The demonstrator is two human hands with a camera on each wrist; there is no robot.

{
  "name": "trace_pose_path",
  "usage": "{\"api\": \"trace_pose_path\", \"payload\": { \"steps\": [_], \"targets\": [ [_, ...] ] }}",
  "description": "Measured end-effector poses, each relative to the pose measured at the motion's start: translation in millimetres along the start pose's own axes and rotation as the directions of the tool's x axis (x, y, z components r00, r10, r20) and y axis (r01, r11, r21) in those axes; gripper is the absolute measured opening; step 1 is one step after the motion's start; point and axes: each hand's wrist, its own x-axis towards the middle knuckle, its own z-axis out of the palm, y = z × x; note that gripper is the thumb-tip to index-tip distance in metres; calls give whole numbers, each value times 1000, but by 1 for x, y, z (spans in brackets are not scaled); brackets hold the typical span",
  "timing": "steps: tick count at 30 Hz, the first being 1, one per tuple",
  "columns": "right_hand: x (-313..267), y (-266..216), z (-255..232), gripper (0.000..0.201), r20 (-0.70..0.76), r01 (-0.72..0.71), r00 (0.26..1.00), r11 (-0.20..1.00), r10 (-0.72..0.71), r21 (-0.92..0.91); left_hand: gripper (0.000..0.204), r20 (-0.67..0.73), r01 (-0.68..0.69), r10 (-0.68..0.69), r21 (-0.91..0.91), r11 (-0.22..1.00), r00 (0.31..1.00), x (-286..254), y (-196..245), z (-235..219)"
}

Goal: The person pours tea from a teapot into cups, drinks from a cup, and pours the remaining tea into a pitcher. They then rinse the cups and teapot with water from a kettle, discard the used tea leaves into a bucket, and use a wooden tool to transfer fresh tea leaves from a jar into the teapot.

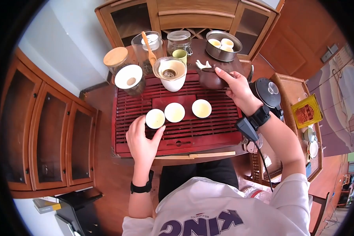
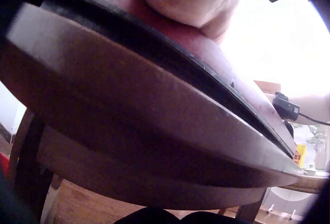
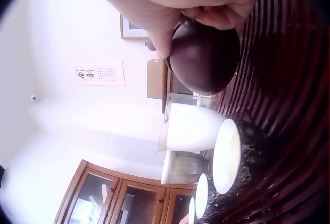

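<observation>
In the head view three small teacups stand in a loose row on the red slatted tea tray [image 1: 145,150], with pale yellow liquid inside. My left hand [image 1: 142,137] grips the leftmost teacup [image 1: 155,118] between thumb and fingers. The middle teacup [image 1: 174,113] stands close beside it, and the right teacup [image 1: 201,108] sits farther off. A dark brown clay teapot [image 1: 211,80] is at the tray's back right, where my right hand [image 1: 240,89] holds it, thumb on top. The right wrist view shows the teapot's rounded body [image 3: 205,59] below my curled fingers; the cups' outsides look dark and patterned.
A white pitcher [image 1: 174,84] with a strainer on it stands behind the cups. Jars, a green cup [image 1: 179,54] and a metal bowl [image 1: 224,53] holding more cups line the back. Wooden tongs [image 1: 200,155] lie along the front edge; a kettle [image 1: 266,92] stands right.
</observation>
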Motion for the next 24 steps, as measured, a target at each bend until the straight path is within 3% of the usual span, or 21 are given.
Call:
{"api": "trace_pose_path", "payload": {
  "steps": [7,9,12,18,20,21,23,24],
  "targets": [
    [9,11,-1,40,-2,-8,1000,997,8,-78,52,7,4,-4,10,1000,1000,-1,-2,2],
    [7,11,-1,40,31,33,999,980,-27,-198,55,11,-3,2,24,1000,1000,-2,-3,2],
    [-3,17,2,40,101,130,989,975,-113,-181,54,17,5,-5,20,1000,1000,-2,-1,2],
    [14,37,-6,45,135,145,984,965,-118,-219,55,25,15,-15,8,1000,1000,-2,-2,2],
    [15,28,-10,47,201,244,965,848,-167,-470,56,22,16,-16,-2,1000,1000,-3,-3,2],
    [11,24,-11,47,196,244,966,850,-170,-466,56,30,23,-23,-11,1000,999,-3,-3,2],
    [4,16,-14,50,204,320,947,639,-249,-699,54,21,13,-13,-2,1000,1000,-1,0,1],
    [0,13,-15,50,198,317,947,640,-253,-700,51,14,10,-10,10,1000,1000,-1,2,0]
  ]
}}
